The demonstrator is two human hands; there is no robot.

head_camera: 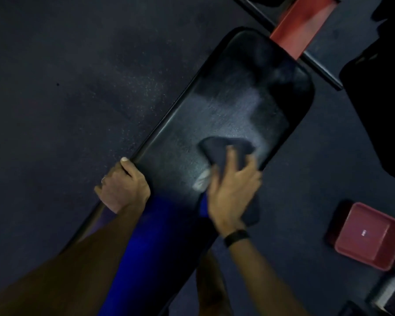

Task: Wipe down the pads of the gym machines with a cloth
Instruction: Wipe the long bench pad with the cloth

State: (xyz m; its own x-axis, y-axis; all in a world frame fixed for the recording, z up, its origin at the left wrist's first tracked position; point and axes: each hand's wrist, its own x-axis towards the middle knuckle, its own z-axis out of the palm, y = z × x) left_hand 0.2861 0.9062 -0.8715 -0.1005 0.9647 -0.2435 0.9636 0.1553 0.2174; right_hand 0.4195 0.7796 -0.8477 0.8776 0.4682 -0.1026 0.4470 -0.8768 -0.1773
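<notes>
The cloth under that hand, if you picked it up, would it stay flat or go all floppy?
Probably floppy: the cloth bunches in soft folds under the right hand. It likely weighs little, since flat fingers alone move it. On the shiny bench pad it probably slides easily.

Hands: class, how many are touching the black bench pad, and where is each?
2. The left hand grips the bench pad along its left edge; the right hand presses the dark cloth onto it near the right edge.

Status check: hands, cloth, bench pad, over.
Left hand grips pad edge. Right hand presses dark cloth flat on black bench pad. Far end of the pad free of objects.
</notes>
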